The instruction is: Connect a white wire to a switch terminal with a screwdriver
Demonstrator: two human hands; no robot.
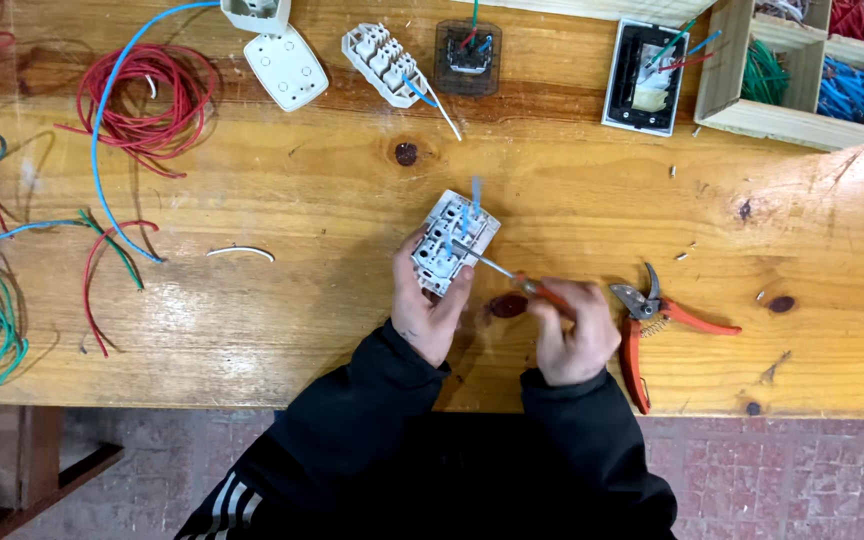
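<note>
Black sleeves frame my right hand (574, 335), fingers clamped on the orange screwdriver (537, 290), tip at ten o'clock in the white switch module (454, 243). My left hand (430, 305) grips the module; I press squarely, turning slowly to avoid slipping.

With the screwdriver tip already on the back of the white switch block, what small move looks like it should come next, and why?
Probably a turn of the screwdriver by the right hand to tighten a terminal. Its tip sits on the back of the white switch block, which the left hand steadies on the table, and blue wires already stick out of the block's top.
</note>
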